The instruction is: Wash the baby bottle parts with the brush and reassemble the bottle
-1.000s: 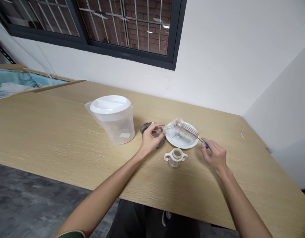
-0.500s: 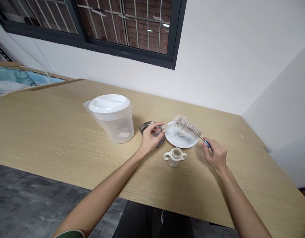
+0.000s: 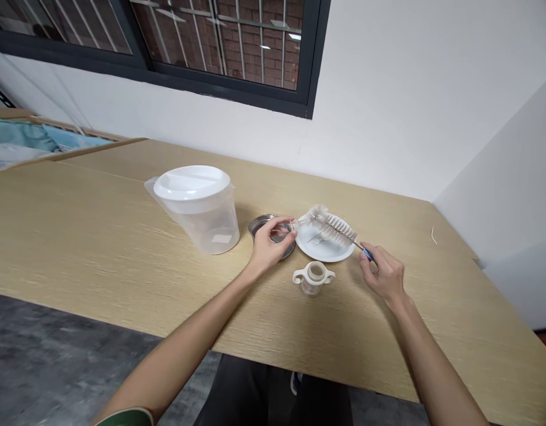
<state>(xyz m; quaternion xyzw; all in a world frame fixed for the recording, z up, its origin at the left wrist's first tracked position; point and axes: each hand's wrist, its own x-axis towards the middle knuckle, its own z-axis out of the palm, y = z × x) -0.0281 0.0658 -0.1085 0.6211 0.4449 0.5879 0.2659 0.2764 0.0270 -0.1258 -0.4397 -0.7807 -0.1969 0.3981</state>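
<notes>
My right hand (image 3: 385, 272) is closed around the blue handle of a bottle brush (image 3: 340, 229), whose white bristles point left above a white plate (image 3: 330, 258). My left hand (image 3: 272, 239) pinches a small clear piece that looks like a bottle nipple (image 3: 296, 225). It is over a round metal dish (image 3: 257, 223), right beside the brush's tip; whether tip and piece touch, I cannot tell. On the plate lie small clear parts, partly hidden by the brush. Upright in front of the plate stands a clear baby bottle (image 3: 314, 278) with white side handles and an open mouth.
A translucent pitcher (image 3: 206, 228) with a white lid stands left of the metal dish. A thin white strip (image 3: 433, 235) lies at the right of the wooden table (image 3: 166, 284). Behind the table are a wall and a barred window (image 3: 228, 35).
The brush has shifted slightly left, bringing its tip closer to the clear piece in my left hand. Both hands keep their hold. The view has tilted a little.
</notes>
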